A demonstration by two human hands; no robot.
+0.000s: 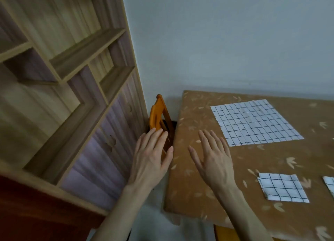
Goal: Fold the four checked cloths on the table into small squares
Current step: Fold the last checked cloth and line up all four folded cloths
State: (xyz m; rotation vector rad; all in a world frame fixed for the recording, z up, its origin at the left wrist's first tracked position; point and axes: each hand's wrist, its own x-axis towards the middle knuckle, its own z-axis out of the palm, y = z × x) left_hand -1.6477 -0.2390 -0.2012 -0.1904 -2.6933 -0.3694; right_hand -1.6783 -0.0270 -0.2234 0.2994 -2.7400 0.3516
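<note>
A large white cloth with dark checks (254, 122) lies spread flat on the far part of the brown table (198, 168). A checked cloth folded into a small square (282, 187) lies nearer, at the right. The corner of another folded checked cloth (329, 183) shows at the right edge. My left hand (151, 156) hovers with straight fingers off the table's left edge, in front of an orange chair. My right hand (214, 158) is held over the table's left part with fingers spread, holding nothing, left of the spread cloth.
An orange chair (159, 116) stands between the table's left edge and a tall wooden shelf unit with drawers (72, 96). A pale wall runs behind the table. Another orange seat edge (226, 233) shows below the table's near edge.
</note>
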